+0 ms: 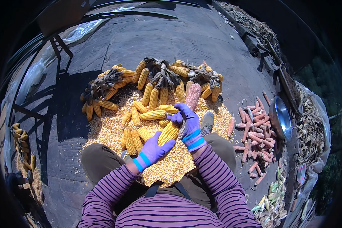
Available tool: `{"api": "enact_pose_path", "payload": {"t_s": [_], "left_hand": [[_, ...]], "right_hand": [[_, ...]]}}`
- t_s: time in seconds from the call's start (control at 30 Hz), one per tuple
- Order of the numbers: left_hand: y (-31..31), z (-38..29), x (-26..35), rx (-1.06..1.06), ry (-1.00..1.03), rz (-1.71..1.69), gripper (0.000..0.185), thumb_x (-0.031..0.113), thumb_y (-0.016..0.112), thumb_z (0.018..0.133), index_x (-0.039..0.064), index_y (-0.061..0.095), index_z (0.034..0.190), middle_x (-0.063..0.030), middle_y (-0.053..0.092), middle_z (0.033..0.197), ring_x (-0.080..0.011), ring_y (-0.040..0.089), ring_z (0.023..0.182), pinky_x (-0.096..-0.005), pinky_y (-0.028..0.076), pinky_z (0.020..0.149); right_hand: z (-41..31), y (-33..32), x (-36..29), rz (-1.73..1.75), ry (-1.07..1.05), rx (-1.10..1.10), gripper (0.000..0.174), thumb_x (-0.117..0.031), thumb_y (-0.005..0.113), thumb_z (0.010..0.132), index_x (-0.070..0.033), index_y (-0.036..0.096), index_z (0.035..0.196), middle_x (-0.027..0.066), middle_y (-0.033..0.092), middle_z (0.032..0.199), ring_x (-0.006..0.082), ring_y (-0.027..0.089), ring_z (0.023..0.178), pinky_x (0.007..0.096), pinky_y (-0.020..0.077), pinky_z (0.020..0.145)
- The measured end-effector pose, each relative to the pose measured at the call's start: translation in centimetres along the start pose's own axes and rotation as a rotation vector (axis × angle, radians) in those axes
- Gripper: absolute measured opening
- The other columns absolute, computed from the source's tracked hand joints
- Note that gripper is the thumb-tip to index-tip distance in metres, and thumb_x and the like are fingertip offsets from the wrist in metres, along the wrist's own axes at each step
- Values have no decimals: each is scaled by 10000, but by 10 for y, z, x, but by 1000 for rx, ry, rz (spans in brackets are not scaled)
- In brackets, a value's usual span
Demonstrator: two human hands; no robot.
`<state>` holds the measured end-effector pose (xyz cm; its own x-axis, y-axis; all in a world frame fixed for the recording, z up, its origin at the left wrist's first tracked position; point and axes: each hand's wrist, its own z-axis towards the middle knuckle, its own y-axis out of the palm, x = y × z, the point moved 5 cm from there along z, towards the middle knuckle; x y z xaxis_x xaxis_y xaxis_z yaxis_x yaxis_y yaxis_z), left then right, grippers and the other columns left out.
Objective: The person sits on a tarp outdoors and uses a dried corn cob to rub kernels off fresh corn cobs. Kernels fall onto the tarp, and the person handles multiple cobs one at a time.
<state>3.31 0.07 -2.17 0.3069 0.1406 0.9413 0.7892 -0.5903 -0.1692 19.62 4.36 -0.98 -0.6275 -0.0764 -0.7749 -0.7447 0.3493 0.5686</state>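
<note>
My left hand, in a purple glove, holds a yellow corn ear with its kernels still on. Also gloved in purple, my right hand grips a thick, bare pinkish corn cob that points away from me. The far end of the ear meets the right hand and the cob; the exact contact is hidden by the fingers. Between my legs spreads a heap of loose corn kernels. Several loose yellow ears lie on it, left of my hands.
Husk-tied bundles of ears ring the heap's far side. At right lie a pile of stripped cobs and a tilted metal basin. Dry husks line the right edge. More ears lie at far left, near a metal frame.
</note>
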Motion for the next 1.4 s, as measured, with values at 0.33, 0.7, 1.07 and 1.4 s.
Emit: {"api": "enact_pose_path", "payload": {"t_s": [0.33, 0.7, 1.07, 1.4], "left_hand": [[-2, -9, 8, -550, -170, -1046, 559, 513, 475, 996, 4, 553, 1214, -150, 661, 895, -284, 648, 732, -383, 533, 692], [-1, -1, 2, -122, -98, -306, 574, 488, 621, 953, -31, 568, 1191, -175, 701, 959, -301, 708, 827, -396, 567, 755], [-2, -3, 3, -598, -101, -998, 582, 528, 498, 977, -2, 554, 1211, -155, 660, 901, -276, 652, 739, -393, 537, 690], [0, -10, 2, -496, -158, -703, 562, 494, 561, 955, -16, 576, 1190, -143, 658, 862, -229, 652, 714, -333, 525, 664]], "right_hand": [[-12, 19, -31, 133, 5, -464, 423, -337, 521, 1009, 2, 575, 1257, 196, 695, 1058, 301, 652, 1058, 401, 482, 986], [-7, 11, -6, -16, 26, -24, 270, -217, 653, 929, 53, 638, 922, 28, 488, 574, 212, 642, 609, 354, 556, 676], [-10, 17, -34, 159, 13, -397, 405, -333, 487, 1025, -7, 607, 1232, 187, 703, 1040, 300, 674, 1029, 405, 505, 974], [-11, 11, -13, -94, 107, -285, 354, -307, 589, 978, 26, 644, 1084, 49, 573, 667, 248, 708, 778, 284, 490, 576]]}}
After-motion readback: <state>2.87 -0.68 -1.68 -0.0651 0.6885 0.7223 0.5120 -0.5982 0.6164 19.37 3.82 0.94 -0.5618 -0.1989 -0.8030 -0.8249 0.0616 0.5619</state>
